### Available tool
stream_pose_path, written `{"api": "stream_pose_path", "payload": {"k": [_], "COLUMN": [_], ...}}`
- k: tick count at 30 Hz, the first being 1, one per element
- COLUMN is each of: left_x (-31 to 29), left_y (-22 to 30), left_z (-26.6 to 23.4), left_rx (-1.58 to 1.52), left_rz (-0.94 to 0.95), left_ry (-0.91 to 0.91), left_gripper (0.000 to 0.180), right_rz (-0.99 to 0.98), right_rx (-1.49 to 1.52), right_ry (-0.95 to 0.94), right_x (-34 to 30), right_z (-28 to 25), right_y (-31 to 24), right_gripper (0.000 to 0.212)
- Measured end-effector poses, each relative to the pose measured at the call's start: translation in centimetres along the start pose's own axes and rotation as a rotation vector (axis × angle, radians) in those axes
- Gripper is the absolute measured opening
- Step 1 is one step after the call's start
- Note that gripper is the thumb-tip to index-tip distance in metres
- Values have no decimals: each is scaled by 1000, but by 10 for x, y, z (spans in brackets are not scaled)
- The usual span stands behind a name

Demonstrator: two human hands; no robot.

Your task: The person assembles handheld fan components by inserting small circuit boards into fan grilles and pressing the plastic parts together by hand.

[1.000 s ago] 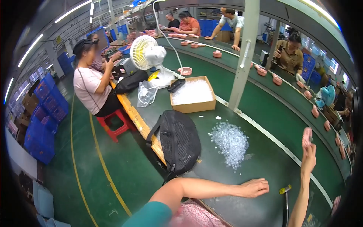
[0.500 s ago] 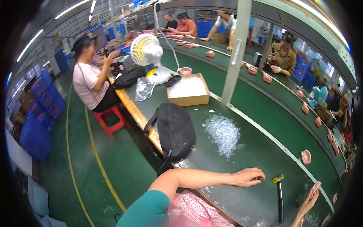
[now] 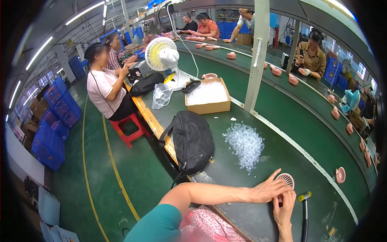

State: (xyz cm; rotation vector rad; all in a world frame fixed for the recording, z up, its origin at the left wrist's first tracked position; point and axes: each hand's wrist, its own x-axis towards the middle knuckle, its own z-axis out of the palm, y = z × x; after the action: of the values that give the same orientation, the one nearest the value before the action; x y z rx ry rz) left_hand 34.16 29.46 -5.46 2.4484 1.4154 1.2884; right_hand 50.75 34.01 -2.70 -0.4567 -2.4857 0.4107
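Observation:
Both hands meet at a pink fan housing (image 3: 286,180), a round, slatted part with a lower section mostly covered by fingers. My left hand (image 3: 264,191) reaches across from the left and has its fingers on the housing, thumb side up by the rim. From below, my right hand (image 3: 285,206) grips its lower part with bent fingers. Whatever lies between the fingertips is hidden. Just right of my right hand, a hammer (image 3: 305,207) with a yellow-green head and black handle lies on the dark table (image 3: 246,211). A heap of small clear plastic pieces (image 3: 244,145) spreads beyond my left hand.
A black mesh bag (image 3: 189,143) lies at the table's left edge. Farther off stand a cardboard box (image 3: 207,105) of clear pieces and a white fan (image 3: 162,56). A metal post (image 3: 256,60) rises beside the conveyor (image 3: 300,121), which carries pink parts. Co-workers sit around.
My right hand has come in from the lower right with the pink part, and my left hand has moved onto it. The view has shifted slightly; a pink part on the belt appears farther right.

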Motion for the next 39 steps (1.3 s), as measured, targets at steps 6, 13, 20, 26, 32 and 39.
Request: {"api": "stream_pose_path", "payload": {"k": [6, 13, 20, 26, 32, 39], "left_x": [5, 7, 8, 8, 5, 6], "left_y": [2, -6, -1, 5, 4, 12], "left_z": [-1, -4, -11, -7, -11, -21], "left_rx": [146, 191, 324, 338, 104, -181], "left_rz": [-63, 112, 92, 62, 70, 2], "left_ry": [-5, 156, 232, 258, 311, 302], "left_gripper": [47, 17, 22, 19, 14, 12], "right_rz": [297, 589, 541, 328, 698, 622], "right_rx": [14, 300, 353, 235, 728, 783], "right_ry": [219, 101, 46, 151, 121, 160], "right_x": [-7, -13, -4, -14, -12, -7], "right_z": [2, -4, -11, 2, -12, -28], "right_y": [-7, 8, -5, 1, 2, -5], "right_gripper": [59, 25, 14, 17, 21, 20]}}
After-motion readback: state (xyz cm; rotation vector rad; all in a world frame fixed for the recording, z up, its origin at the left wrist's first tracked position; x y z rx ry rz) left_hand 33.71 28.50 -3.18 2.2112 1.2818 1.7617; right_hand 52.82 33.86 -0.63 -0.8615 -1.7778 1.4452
